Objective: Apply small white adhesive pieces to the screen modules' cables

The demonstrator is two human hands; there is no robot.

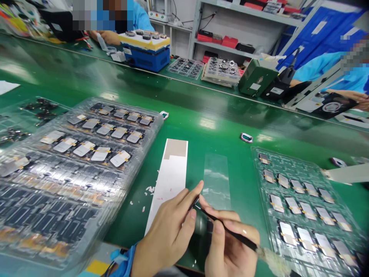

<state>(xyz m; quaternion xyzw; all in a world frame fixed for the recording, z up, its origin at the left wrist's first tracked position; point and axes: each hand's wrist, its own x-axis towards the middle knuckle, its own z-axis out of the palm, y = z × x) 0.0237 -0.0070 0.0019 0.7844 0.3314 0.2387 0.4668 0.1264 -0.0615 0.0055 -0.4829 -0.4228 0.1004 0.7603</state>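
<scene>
My right hand [230, 242] is shut on black tweezers [227, 227], whose back end is wrapped in something pale and fuzzy. Their tips reach my left hand [167, 231], where thumb and forefinger pinch close together around a small dark sliver. I cannot tell whether it is a separate piece. Both hands hover over a green bench mat [196, 154], beside a white backing strip [170, 181] with a tan patch [175, 149] and a clear film strip [216, 181]. Clear trays of flat cells with yellow tape lie to either side: [86, 146] left, [302, 204] right.
Small white flecks lie beside the white strip. A pink-rimmed ring [246, 137] sits on the mat. Across a raised rail stand a blue-and-yellow machine [145, 50], parts trays [221, 72] and a green device [258, 77]. Co-workers in blue sleeves sit beyond, with shelves behind.
</scene>
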